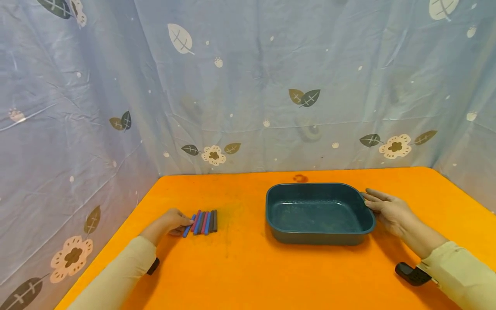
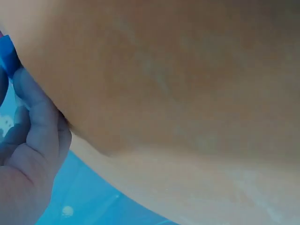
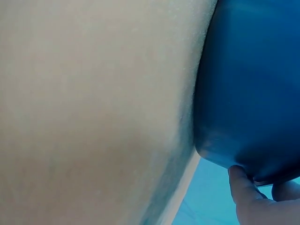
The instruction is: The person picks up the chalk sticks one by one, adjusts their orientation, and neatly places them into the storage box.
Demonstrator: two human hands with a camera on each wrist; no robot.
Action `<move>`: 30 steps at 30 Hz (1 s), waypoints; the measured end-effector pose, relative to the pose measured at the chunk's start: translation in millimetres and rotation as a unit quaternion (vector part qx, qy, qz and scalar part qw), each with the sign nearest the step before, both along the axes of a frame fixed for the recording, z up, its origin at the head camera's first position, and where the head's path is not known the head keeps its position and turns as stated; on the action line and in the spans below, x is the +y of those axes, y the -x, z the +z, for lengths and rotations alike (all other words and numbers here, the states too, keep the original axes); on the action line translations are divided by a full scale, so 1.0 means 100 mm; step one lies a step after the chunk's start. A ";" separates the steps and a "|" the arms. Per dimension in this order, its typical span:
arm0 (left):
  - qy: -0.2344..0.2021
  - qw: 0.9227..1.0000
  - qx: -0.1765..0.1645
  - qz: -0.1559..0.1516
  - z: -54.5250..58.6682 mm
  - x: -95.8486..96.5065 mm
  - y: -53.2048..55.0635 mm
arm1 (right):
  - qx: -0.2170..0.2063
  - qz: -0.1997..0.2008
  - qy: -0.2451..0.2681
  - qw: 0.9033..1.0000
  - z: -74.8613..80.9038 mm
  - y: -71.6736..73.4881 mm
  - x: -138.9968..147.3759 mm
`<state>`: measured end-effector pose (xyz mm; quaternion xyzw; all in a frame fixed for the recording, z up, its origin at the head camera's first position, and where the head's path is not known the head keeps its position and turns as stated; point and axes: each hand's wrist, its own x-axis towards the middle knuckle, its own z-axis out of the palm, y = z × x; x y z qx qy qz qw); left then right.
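My left hand [image 1: 175, 220] is at the left of the table, pinching a slim blue stick [image 1: 188, 226] at the left end of a row. The stick's blue end [image 2: 8, 54] shows between the fingertips in the left wrist view. Beside it lie several coloured sticks [image 1: 204, 221], blue, pinkish red and dark brown, side by side. To the right stands a deep teal rectangular tub [image 1: 319, 238] with rounded corners and nothing inside. My right hand [image 1: 391, 212] holds its right rim, a fingertip against the outer wall [image 3: 253, 84].
An orange cloth [image 1: 240, 275] covers the table. Patterned blue curtains [image 1: 248, 86] hang along the back and both sides. A small reddish mark [image 1: 300, 178] lies behind the tub. A dark device [image 1: 412, 274] is strapped at the right wrist.
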<state>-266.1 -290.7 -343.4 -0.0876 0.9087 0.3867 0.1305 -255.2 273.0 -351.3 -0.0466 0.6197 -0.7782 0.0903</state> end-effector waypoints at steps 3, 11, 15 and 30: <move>0.001 1.000 -0.002 0.007 0.00 0.01 0.02 | -0.001 -0.006 -0.003 1.000 0.00 -0.01 0.01; -0.065 0.998 -0.014 0.017 -0.01 0.00 0.02 | -0.005 -0.005 0.003 1.000 -0.01 -0.06 0.04; -0.089 0.996 -0.016 -0.010 0.00 -0.05 -0.01 | -0.007 -0.007 -0.017 1.000 0.00 -0.07 0.04; -0.147 0.989 -0.001 -0.004 0.02 -0.17 -0.12 | 0.015 0.001 -0.030 0.999 -0.02 -0.02 -0.01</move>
